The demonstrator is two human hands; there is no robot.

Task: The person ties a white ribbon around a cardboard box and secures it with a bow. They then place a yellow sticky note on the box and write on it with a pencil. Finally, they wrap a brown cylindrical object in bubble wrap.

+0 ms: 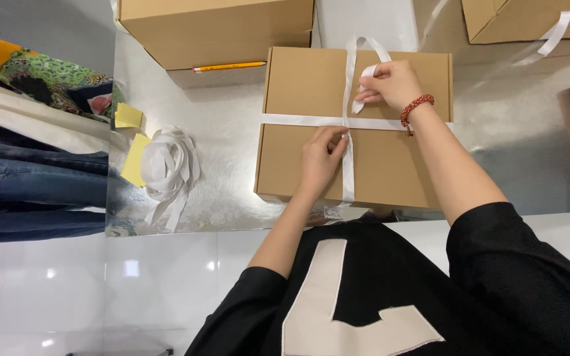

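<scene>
A person in a black top leans over a shiny metal table (232, 132), both bare hands at work on a flat brown cardboard box (305, 86) that lies near the table's front edge, toward its middle. A white ribbon (298, 120) crosses the box lid lengthwise and widthwise, the two bands meeting near the lid's centre. The left hand (322, 158) presses down on that crossing, fingers curled close together with the tips on the ribbon. The right hand (394, 84), a red beaded bracelet (417, 105) at its wrist, sits just beyond the crossing toward the box's far edge, fingers pinched narrow on a loop of the ribbon that arcs up off the lid. A loose bundle of white ribbon (169, 165) rests well to the left of the box, beside yellow paper slips (133, 158) at the table's left edge. A yellow pencil (229, 66) lies against a larger carton (219, 26) at the table's far edge. Another carton (529, 20) stands at the far right corner.
</scene>
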